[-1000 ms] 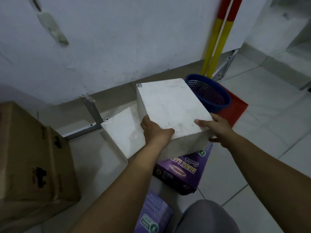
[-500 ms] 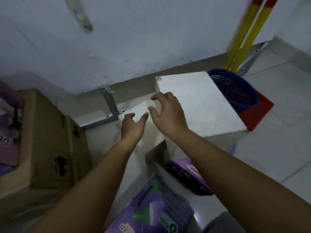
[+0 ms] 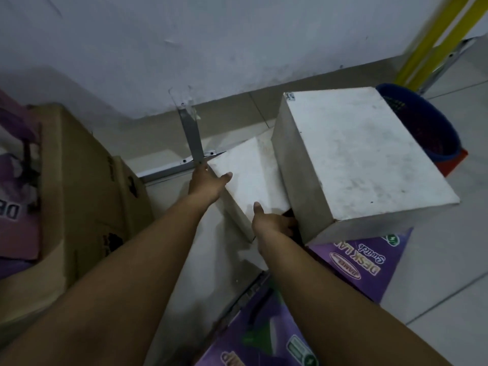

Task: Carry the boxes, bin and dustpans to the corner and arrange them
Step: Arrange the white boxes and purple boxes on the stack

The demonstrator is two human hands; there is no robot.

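A large white box (image 3: 353, 159) rests tilted on a purple desk-lamp box (image 3: 369, 262) by the wall. Beside it on the left lies a smaller white box (image 3: 250, 175), tipped on the floor. My left hand (image 3: 204, 183) grips that smaller box at its far left corner, thumb on top. My right hand (image 3: 274, 223) holds its near right corner, fingers tucked into the gap under the large box. A blue mesh bin (image 3: 433, 133) stands behind the large box, on a red dustpan (image 3: 454, 163).
A brown cardboard box (image 3: 79, 186) with purple packs inside stands at the left. Another purple box (image 3: 261, 336) lies near my legs. Metal brackets (image 3: 192, 138) lean on the wall. Yellow poles (image 3: 433, 40) stand at the far right. Tiled floor opens to the right.
Both hands let go of the large white box, which now rests on the purple box, and moved left onto the smaller white box. My view shifted left and closer.
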